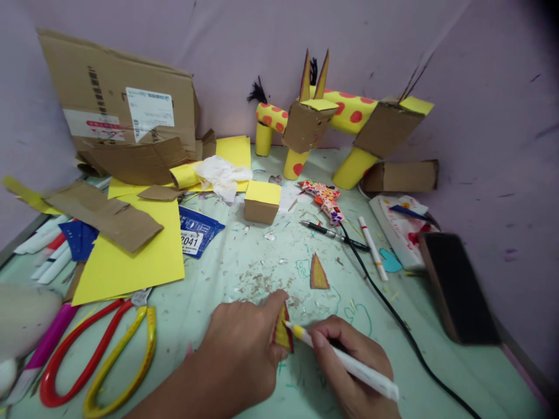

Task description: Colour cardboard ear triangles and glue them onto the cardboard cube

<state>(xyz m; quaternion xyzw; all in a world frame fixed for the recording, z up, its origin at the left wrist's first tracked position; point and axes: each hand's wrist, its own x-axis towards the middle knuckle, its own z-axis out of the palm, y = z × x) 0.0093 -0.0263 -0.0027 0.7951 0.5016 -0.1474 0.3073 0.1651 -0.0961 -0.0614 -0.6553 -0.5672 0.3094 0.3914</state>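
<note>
My left hand (247,343) pins a small cardboard triangle (283,333) against the table, index finger at its tip and thumb at its lower edge. The triangle is coloured yellow with a dark red border. In my right hand (353,364) is a white marker (358,369) with a yellow collar, its tip touching the yellow part. A second, similarly coloured triangle (318,272) lies flat just beyond my hands. Farther back stands a small cardboard box (262,209) with a yellow paper top.
Two cardboard giraffes (308,131) with spotted yellow bodies stand by the wall. Scissors (98,361), yellow paper (144,256) and cardboard scraps (105,212) lie left. On the right are a glue gun (325,201) with its black cable (393,314), a phone (456,285) and a pen (334,234).
</note>
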